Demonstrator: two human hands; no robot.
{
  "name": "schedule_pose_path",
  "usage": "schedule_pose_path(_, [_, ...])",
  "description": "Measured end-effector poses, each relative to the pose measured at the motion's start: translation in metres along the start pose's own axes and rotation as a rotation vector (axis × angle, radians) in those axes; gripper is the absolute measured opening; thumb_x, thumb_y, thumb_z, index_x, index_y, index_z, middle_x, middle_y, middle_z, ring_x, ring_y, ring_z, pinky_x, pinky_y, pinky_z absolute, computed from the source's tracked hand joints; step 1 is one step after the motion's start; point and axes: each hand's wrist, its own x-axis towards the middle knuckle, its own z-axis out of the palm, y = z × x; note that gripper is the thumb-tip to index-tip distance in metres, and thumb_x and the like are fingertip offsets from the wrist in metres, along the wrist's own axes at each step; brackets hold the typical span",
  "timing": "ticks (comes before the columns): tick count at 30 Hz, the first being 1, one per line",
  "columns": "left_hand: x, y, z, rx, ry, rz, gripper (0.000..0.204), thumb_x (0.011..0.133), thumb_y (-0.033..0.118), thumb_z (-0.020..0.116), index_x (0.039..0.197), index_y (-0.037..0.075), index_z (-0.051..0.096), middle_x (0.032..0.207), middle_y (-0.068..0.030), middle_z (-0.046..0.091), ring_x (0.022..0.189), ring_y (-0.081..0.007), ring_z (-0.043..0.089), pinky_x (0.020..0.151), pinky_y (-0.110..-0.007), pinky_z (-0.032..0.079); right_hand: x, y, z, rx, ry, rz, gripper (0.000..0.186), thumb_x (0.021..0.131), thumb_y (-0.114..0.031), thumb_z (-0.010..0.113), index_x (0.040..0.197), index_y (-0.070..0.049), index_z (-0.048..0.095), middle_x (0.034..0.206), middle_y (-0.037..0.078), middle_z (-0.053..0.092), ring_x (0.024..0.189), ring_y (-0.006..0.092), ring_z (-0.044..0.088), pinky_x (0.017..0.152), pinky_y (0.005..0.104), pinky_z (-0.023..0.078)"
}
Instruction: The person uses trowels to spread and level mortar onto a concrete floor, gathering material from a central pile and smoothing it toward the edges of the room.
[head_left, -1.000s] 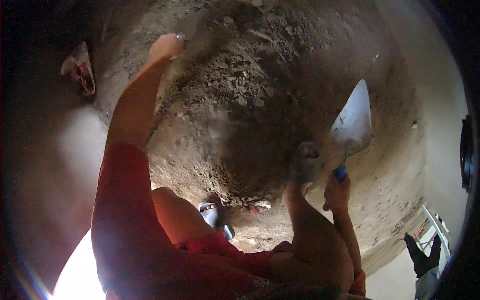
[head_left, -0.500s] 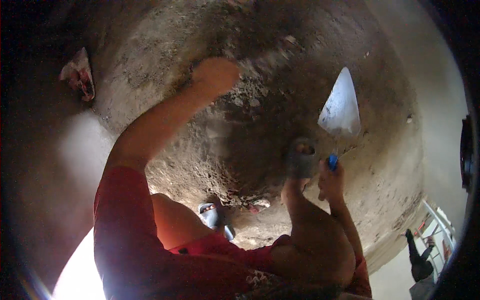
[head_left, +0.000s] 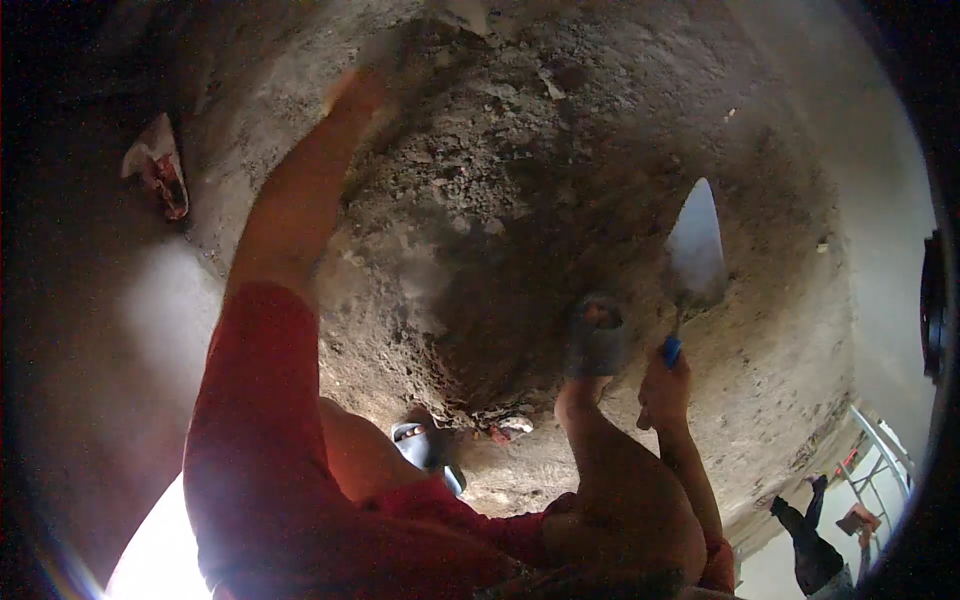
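In my right hand (head_left: 664,390) is a trowel (head_left: 697,248) with a pointed metal blade and a blue piece at the handle. My fingers are closed round the handle, and the blade points away from me, above the ground. My left arm is stretched far out to the left, and my left hand (head_left: 355,95) is over the loose grey-brown soil (head_left: 450,180). That hand is smeared by motion and in shadow, so its fingers do not show clearly.
A crumpled whitish and red scrap (head_left: 158,170) lies at the far left. Near my feet, in grey slippers (head_left: 597,340), is a small pale and red piece (head_left: 512,428). A pale wall (head_left: 880,200) runs along the right; a person (head_left: 815,550) and a metal ladder (head_left: 880,460) are at lower right.
My left hand has swept forward and to the left over the soil. The trowel in my right hand has come slightly nearer and turned a little.
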Motion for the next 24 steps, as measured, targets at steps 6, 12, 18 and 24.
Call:
schedule_pose_path(6, [-0.029,0.056,0.047,0.219,0.036,0.365,0.047,0.093,0.014,0.052,0.140,0.017,0.048,0.118,-0.0166,0.066,0.100,-0.0352,0.067,0.083,-0.051,0.056,0.003,-0.008,-0.005,0.114,-0.042,0.050,0.020,0.093,-0.024,0.062,0.084,-0.014,0.048,0.055,-0.004,0.041,0.040,0.0080,0.043,0.036,0.0268,0.032])
schedule_pose_path(12, [-0.053,-0.011,0.018,0.254,0.196,0.638,0.031,0.095,0.022,0.052,0.123,0.012,0.062,0.102,-0.0158,0.070,0.087,-0.0325,0.070,0.071,-0.051,0.057,0.001,-0.017,0.014,-0.112,-0.060,-0.068,0.018,0.091,-0.025,0.063,0.085,-0.014,0.049,0.058,-0.004,0.044,0.043,0.0077,0.044,0.036,0.0266,0.032])
schedule_pose_path(18, [-0.021,-0.001,0.019,-0.110,0.131,0.260,0.026,0.092,0.027,0.059,0.110,0.010,0.069,0.101,-0.0139,0.071,0.089,-0.0292,0.070,0.070,-0.046,0.057,-0.001,0.018,-0.020,-0.280,0.067,-0.190,0.018,0.091,-0.025,0.063,0.085,-0.014,0.050,0.056,-0.003,0.044,0.044,0.0081,0.045,0.039,0.0275,0.036])
schedule_pose_path(24, [-0.035,0.069,0.073,0.331,0.098,0.352,0.021,0.088,0.023,0.063,0.098,0.007,0.073,0.095,-0.0144,0.071,0.085,-0.0286,0.070,0.066,-0.044,0.057,0.016,0.024,-0.015,0.323,-0.175,0.122,0.018,0.091,-0.023,0.064,0.100,-0.009,0.057,0.062,-0.001,0.051,0.047,0.0107,0.048,0.041,0.0291,0.038])
